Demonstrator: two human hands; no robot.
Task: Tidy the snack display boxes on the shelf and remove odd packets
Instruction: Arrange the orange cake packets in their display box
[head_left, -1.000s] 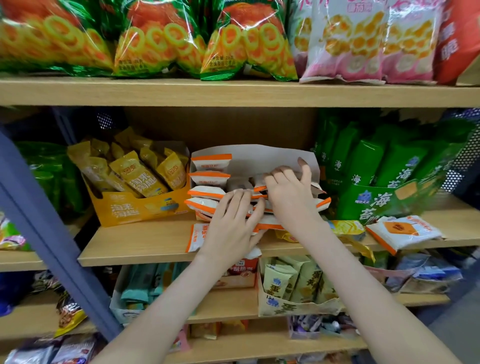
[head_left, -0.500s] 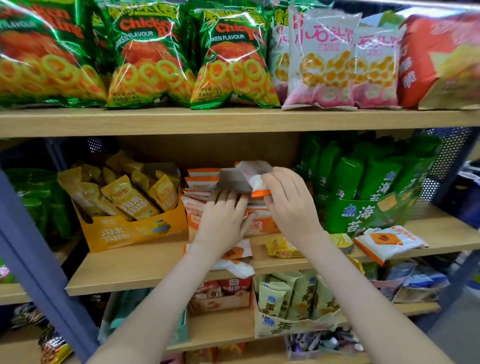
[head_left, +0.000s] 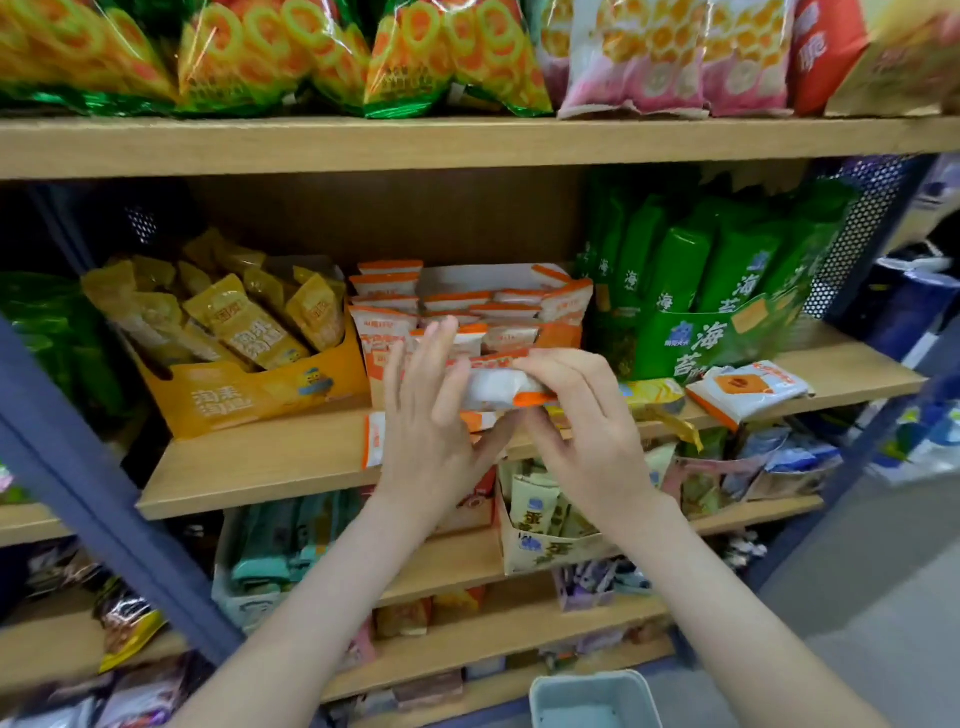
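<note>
An open white-and-orange display box (head_left: 558, 335) stands in the middle of the shelf (head_left: 270, 462), packed with white-and-orange packets (head_left: 387, 291). In front of it my right hand (head_left: 587, 431) pinches one white-and-orange packet (head_left: 493, 387) by its right end. My left hand (head_left: 431, 415) has straight fingers spread against the packet's left side. Another such packet (head_left: 373, 439) lies flat on the shelf under my left hand. A loose yellow packet (head_left: 652, 392) and a loose white packet with an orange square (head_left: 748, 387) lie to the right on the shelf.
A yellow display box (head_left: 249, 397) of yellow packets stands to the left, a green box (head_left: 691, 338) of green packets to the right. Large chip bags (head_left: 415, 57) fill the shelf above. Lower shelves hold more boxes. A pale bin (head_left: 592, 699) sits at the bottom edge.
My right hand has drawn a white-and-orange packet out of the box and down in front of it. My left hand left the packets in the box and now touches that packet.
</note>
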